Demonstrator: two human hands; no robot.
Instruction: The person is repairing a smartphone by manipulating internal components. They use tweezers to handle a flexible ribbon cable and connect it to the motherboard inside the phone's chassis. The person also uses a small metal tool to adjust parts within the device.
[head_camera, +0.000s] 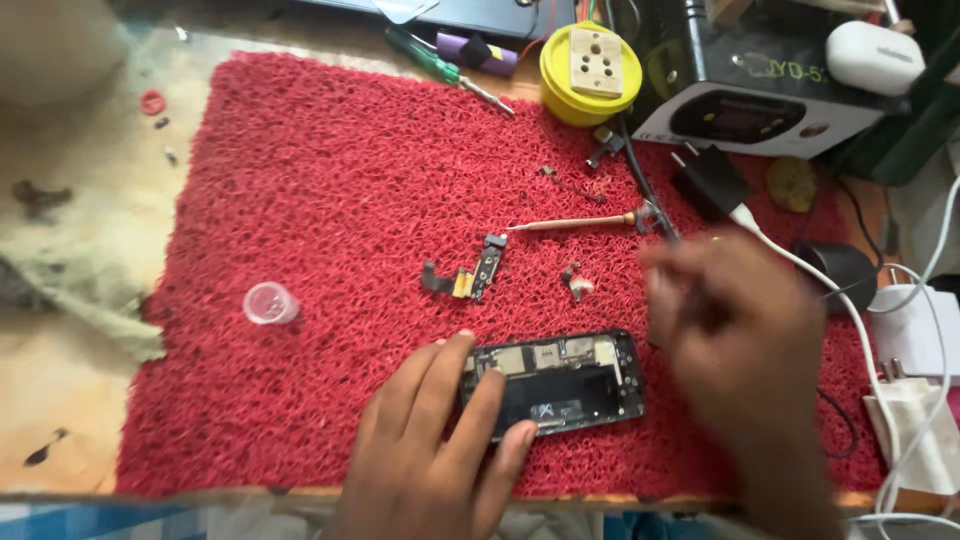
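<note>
the left hand (435, 440) pins an opened phone (555, 385) to the red mat (300, 200) on the counter (70, 400), fingers (505, 410) pressed on its left end, grasping it. the right hand (740, 330) hovers blurred just right of the phone; whether its grip is clenched i cannot tell. a thin screwdriver (575, 222) and a small flex part (475, 272) lie above on the mat.
</note>
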